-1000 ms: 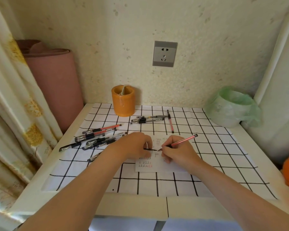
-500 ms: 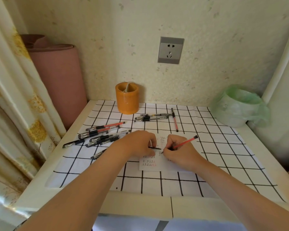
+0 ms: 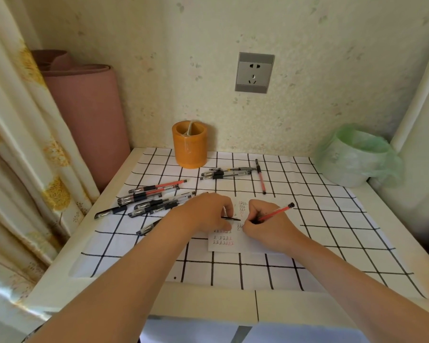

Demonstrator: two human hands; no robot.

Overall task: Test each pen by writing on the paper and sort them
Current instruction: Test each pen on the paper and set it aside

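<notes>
Right grip (image 3: 265,227) is clamping a red pen (image 3: 279,212) on the paper (image 3: 223,247), left grip (image 3: 208,214) pinching a thin dark piece (image 3: 232,219); pens (image 3: 154,199) at ten o'clock are seemingly awaiting testing

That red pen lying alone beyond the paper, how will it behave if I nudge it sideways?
The lone red pen looks slim and rigid, so probably light and easy to shift. Its round barrel would likely roll across the flat checked cloth.

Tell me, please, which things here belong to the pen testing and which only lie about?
For the job: red pen in the right hand, paper, pens piled at left, pens at back; perhaps the orange holder and lined bin, for sorting.
Lying about: wall socket, pink roll, curtain.
</notes>
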